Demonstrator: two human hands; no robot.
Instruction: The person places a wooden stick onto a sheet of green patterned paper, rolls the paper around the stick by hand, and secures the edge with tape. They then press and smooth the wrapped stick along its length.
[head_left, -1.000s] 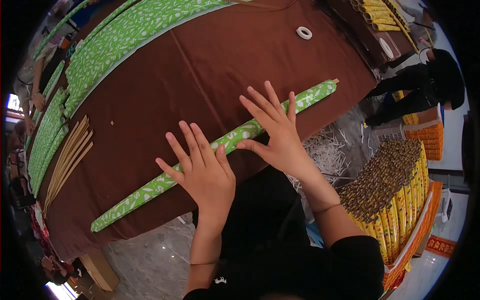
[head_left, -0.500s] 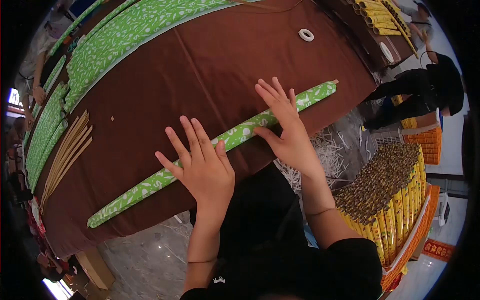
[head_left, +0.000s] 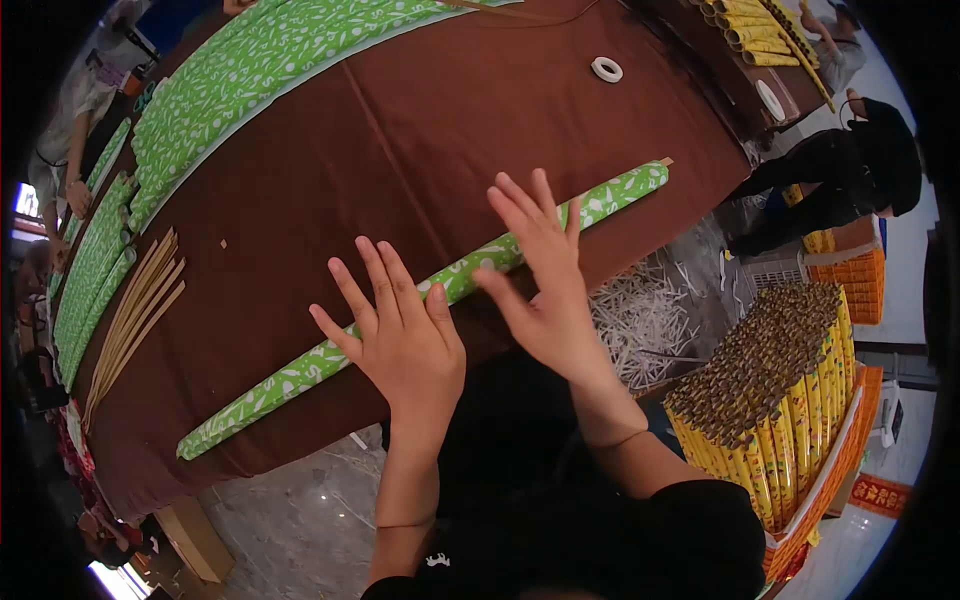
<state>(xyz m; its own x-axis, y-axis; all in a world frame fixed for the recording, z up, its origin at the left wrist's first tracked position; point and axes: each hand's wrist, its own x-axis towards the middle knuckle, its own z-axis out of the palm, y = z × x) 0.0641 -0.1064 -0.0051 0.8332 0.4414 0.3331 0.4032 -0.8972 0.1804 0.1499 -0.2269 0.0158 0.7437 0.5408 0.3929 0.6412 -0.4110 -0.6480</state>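
Observation:
A long, thin green roll (head_left: 272, 396) with white printed shapes lies slantwise across the brown-covered table (head_left: 320, 200) in front of me. At its far right end the tip of a pale strip (head_left: 667, 162) sticks out. My left hand (head_left: 412, 345) lies over the middle of the roll, palm down with fingers spread. Farther right along it, my right hand (head_left: 552, 280) is also open, its fingers reaching across the roll and its thumb slightly blurred.
Thin wooden strips (head_left: 135, 310) lie at left, beside green printed sheets (head_left: 240, 90). A white ring (head_left: 613, 78) rests toward the back. At right, an orange basket (head_left: 850, 450) holds yellow tubes (head_left: 770, 490), near white shreds (head_left: 640, 330). A person in black (head_left: 885, 165) stands beyond.
My right hand has moved left along the roll, closer to my left hand. The left hand and the roll are almost unchanged.

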